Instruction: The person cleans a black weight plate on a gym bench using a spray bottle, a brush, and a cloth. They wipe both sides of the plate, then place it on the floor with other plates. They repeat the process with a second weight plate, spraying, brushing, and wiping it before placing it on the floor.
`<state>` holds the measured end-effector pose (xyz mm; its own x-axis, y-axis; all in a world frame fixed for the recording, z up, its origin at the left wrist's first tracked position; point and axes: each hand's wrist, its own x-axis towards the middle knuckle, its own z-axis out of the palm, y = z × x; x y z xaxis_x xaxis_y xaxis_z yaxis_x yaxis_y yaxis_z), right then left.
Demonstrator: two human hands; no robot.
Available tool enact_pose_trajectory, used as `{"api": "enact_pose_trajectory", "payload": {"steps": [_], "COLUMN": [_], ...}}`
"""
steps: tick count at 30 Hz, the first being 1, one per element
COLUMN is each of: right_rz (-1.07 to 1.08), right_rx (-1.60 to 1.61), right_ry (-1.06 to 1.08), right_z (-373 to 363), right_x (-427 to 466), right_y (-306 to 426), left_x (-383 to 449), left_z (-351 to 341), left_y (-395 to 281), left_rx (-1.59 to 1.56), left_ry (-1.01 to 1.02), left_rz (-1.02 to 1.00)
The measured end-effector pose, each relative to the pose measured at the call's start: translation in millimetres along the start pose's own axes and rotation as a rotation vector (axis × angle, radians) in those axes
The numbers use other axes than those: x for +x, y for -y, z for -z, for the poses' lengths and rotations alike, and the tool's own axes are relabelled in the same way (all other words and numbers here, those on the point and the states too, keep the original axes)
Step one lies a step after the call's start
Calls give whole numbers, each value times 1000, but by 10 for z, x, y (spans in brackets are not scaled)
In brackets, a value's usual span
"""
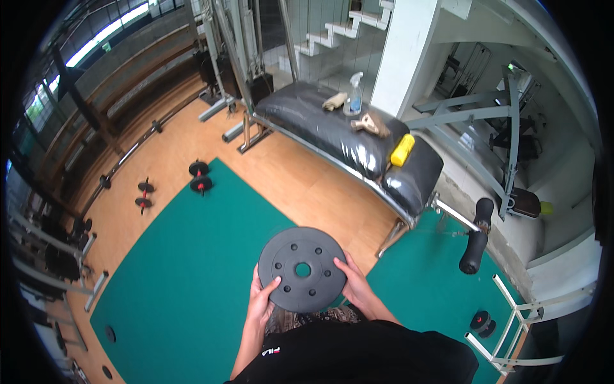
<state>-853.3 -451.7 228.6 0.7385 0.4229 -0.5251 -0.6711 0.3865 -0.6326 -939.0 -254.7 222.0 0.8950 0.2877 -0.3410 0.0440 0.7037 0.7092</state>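
Observation:
A round black weight plate point(302, 297) with a centre hole and a ring of small dimples is held up in front of my torso. My left hand point(261, 297) grips its left edge, the thumb lying on the upper face. On the opposite edge, my right hand point(354, 281) holds it with the thumb on the face and the fingers behind. Green matting point(192, 269) shows below the plate and through its hole. Beyond it stands a black padded bench point(316, 125) bearing a spray bottle point(354, 98), a folded cloth point(335, 101), a crumpled cloth point(371, 125) and a yellow roll point(402, 150).
Dumbbells with red parts point(200, 176) point(144, 196) lie ahead left. A barbell point(136, 144) lies along the left side. Small plates point(110, 334) rest at lower left. At right are another dumbbell point(481, 322), a white metal frame point(520, 314) and the bench's foam rollers point(474, 252).

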Motion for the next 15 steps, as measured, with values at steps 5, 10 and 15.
{"api": "enact_pose_trajectory", "payload": {"steps": [5,10,15], "right_rz": [54,97,230], "right_rx": [3,44,122], "right_ry": [-29,-121,-181], "right_z": [-475,-625,-592], "right_x": [981,1957,3112], "right_y": [458,867,1388], "left_x": [1224,2506,4059], "left_z": [1,-133,-374], "left_y": [-614,-967,-1107], "left_rx": [30,97,91], "left_ry": [101,187,267], "left_rz": [102,176,306]}}
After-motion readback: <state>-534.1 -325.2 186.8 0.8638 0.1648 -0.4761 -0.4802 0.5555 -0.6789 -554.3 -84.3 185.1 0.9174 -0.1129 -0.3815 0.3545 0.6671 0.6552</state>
